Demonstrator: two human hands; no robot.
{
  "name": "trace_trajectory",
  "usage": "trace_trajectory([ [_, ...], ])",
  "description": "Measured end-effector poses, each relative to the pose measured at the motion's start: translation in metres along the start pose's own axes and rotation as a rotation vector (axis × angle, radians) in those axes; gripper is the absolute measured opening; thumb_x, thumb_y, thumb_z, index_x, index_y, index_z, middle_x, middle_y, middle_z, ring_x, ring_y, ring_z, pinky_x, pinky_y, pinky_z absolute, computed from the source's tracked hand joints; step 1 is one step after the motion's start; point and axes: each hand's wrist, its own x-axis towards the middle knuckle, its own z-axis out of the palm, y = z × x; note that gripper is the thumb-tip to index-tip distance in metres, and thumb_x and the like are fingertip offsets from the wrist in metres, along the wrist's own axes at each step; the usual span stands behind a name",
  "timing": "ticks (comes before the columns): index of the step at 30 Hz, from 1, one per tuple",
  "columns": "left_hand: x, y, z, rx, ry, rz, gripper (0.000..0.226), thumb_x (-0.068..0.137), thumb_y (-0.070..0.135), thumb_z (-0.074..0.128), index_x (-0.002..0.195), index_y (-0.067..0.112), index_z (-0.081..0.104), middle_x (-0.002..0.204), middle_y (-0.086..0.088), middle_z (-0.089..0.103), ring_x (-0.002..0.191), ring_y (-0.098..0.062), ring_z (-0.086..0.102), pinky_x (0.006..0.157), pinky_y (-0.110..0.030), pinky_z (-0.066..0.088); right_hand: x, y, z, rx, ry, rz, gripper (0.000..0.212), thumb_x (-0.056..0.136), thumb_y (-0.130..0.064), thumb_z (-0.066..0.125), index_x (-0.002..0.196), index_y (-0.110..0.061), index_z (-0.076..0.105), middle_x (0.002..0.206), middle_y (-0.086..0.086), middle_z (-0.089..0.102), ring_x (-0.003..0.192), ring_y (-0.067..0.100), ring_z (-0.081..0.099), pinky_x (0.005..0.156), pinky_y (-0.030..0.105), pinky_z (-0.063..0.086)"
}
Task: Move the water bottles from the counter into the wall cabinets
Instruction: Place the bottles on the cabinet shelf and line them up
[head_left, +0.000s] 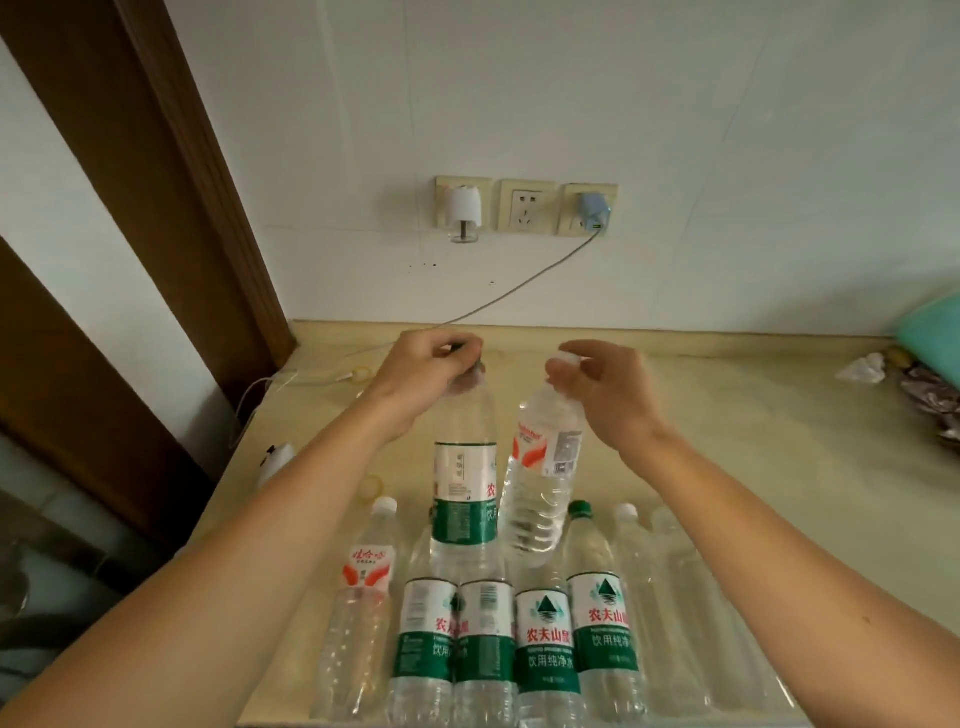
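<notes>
My left hand (427, 370) grips the cap of a green-labelled water bottle (464, 483), which hangs upright above the counter. My right hand (605, 387) pinches the white cap of a red-and-white-labelled water bottle (543, 478), tilted slightly and lifted beside the first. Below them several more bottles stand in a row on the beige counter (727, 467): a red-labelled one (363, 587) at the left, green-labelled ones (545, 639) in the middle, clear unlabelled ones (675, 597) at the right. No wall cabinet is in view.
Three wall sockets (524, 205) sit on the white wall, one with a blue charger (592, 210) whose cable runs down to the counter. A brown door frame (171, 208) stands at the left. Crumpled paper (865, 369) and foil lie at the right.
</notes>
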Motion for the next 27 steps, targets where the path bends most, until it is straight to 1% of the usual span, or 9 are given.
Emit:
trace_trajectory([
  [2, 0.008, 0.008, 0.019, 0.119, 0.026, 0.117, 0.016, 0.096, 0.018, 0.067, 0.111, 0.019, 0.073, 0.096, -0.003, 0.077, 0.091, -0.014, 0.074, 0.085, -0.025, 0.057, 0.006, 0.003, -0.013, -0.034, 0.041, -0.024, 0.031, 0.090, -0.025, 0.074, 0.118, -0.013, 0.068, 0.094, 0.007, 0.074, 0.087, 0.022, 0.070, 0.078, 0.036, 0.058],
  [5, 0.016, 0.004, 0.049, 0.301, 0.128, 0.224, 0.028, 0.093, 0.020, 0.070, 0.121, 0.017, 0.072, 0.113, 0.003, 0.074, 0.107, -0.011, 0.067, 0.100, -0.026, 0.049, 0.013, 0.017, -0.026, -0.100, 0.072, -0.034, 0.034, 0.087, -0.023, 0.077, 0.118, -0.015, 0.067, 0.095, -0.005, 0.070, 0.090, 0.013, 0.067, 0.073, 0.023, 0.049],
  [8, 0.025, -0.007, 0.071, 0.297, 0.177, 0.263, 0.034, 0.091, 0.018, 0.073, 0.125, 0.017, 0.071, 0.122, 0.004, 0.071, 0.111, -0.008, 0.064, 0.101, -0.022, 0.049, 0.023, 0.038, -0.035, -0.117, 0.091, 0.002, 0.035, 0.086, -0.019, 0.078, 0.119, -0.014, 0.066, 0.103, -0.001, 0.070, 0.098, 0.016, 0.065, 0.078, 0.023, 0.048],
  [12, 0.036, -0.024, 0.094, 0.309, 0.167, 0.298, 0.035, 0.088, 0.014, 0.075, 0.123, 0.018, 0.070, 0.119, 0.006, 0.070, 0.102, 0.008, 0.062, 0.095, -0.012, 0.048, 0.034, 0.063, -0.040, -0.171, 0.090, 0.020, 0.033, 0.088, -0.020, 0.076, 0.119, -0.016, 0.065, 0.101, -0.007, 0.066, 0.096, 0.012, 0.062, 0.067, 0.007, 0.040],
  [13, 0.038, -0.029, 0.099, 0.311, 0.164, 0.301, 0.035, 0.088, 0.013, 0.075, 0.122, 0.018, 0.070, 0.117, 0.006, 0.070, 0.102, 0.007, 0.062, 0.096, -0.015, 0.049, 0.036, 0.068, -0.041, -0.178, 0.091, 0.025, 0.033, 0.089, -0.021, 0.076, 0.119, -0.017, 0.065, 0.100, -0.009, 0.065, 0.094, 0.011, 0.060, 0.064, 0.004, 0.040],
  [15, 0.042, -0.037, 0.103, 0.317, 0.159, 0.287, 0.034, 0.087, 0.012, 0.075, 0.121, 0.019, 0.070, 0.117, 0.006, 0.070, 0.107, -0.001, 0.063, 0.099, -0.022, 0.050, 0.040, 0.076, -0.043, -0.172, 0.088, 0.019, 0.033, 0.090, -0.022, 0.075, 0.121, -0.017, 0.064, 0.100, -0.009, 0.065, 0.092, 0.009, 0.060, 0.063, 0.001, 0.040],
  [18, 0.046, -0.047, 0.104, 0.341, 0.160, 0.260, 0.034, 0.088, 0.013, 0.075, 0.120, 0.019, 0.069, 0.118, 0.007, 0.069, 0.111, -0.005, 0.063, 0.100, -0.023, 0.050, 0.046, 0.081, -0.044, -0.166, 0.032, -0.003, 0.032, 0.090, -0.026, 0.075, 0.119, -0.020, 0.063, 0.105, -0.009, 0.068, 0.099, 0.011, 0.063, 0.068, 0.007, 0.041],
  [23, 0.046, -0.055, 0.106, 0.332, 0.201, 0.259, 0.033, 0.089, 0.014, 0.074, 0.122, 0.018, 0.068, 0.119, 0.008, 0.068, 0.112, -0.003, 0.062, 0.101, -0.022, 0.050, 0.047, 0.094, -0.046, -0.172, 0.005, -0.068, 0.030, 0.089, -0.031, 0.075, 0.113, -0.026, 0.058, 0.104, -0.013, 0.066, 0.100, 0.011, 0.063, 0.083, 0.028, 0.053],
  [27, 0.044, -0.057, 0.108, 0.354, 0.176, 0.269, 0.034, 0.091, 0.018, 0.073, 0.124, 0.020, 0.065, 0.120, 0.011, 0.066, 0.115, -0.003, 0.061, 0.104, -0.028, 0.049, 0.046, 0.108, -0.045, -0.140, -0.019, -0.080, 0.043, 0.085, -0.035, 0.078, 0.120, -0.031, 0.054, 0.113, -0.014, 0.064, 0.105, 0.010, 0.061, 0.090, 0.031, 0.053],
])
